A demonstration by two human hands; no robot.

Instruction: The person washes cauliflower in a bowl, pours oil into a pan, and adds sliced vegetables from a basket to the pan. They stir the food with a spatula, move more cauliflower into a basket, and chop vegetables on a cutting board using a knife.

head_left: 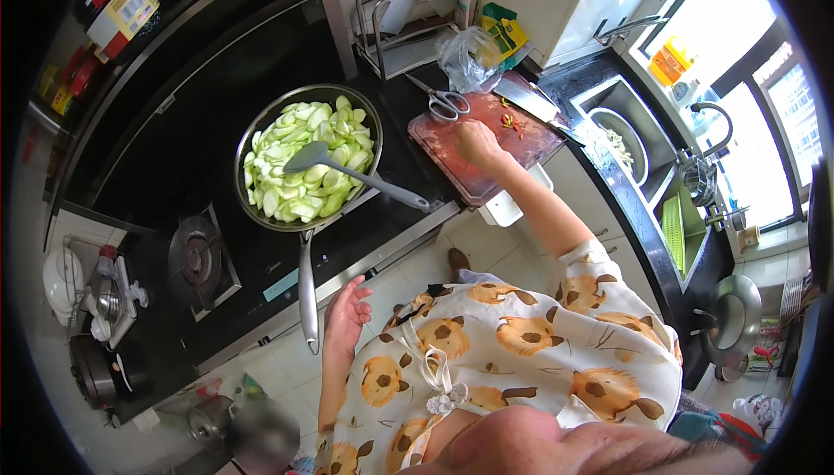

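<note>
A frying pan (307, 338) full of sliced pale green vegetable (273, 143) sits on the black hob, a grey spatula (391, 192) lying across the slices with its handle over the rim. Just right of the pan's handle, my left hand (347, 312) is raised with its fingers loosely curled and nothing in it. My right hand (477, 143) is over the left part of a reddish cutting board (469, 182), its fingertips hidden beneath it. Close by lie scissors (448, 105), cut red and yellow chilies (511, 123) and a cleaver (528, 100).
Behind the board are a clear plastic bag (472, 58) and a metal knife rack (420, 58). To the right, a sink (616, 94) holds a bowl (642, 149) of food. A bare burner (195, 253) lies left of the pan. A white tray (505, 208) juts out under the board.
</note>
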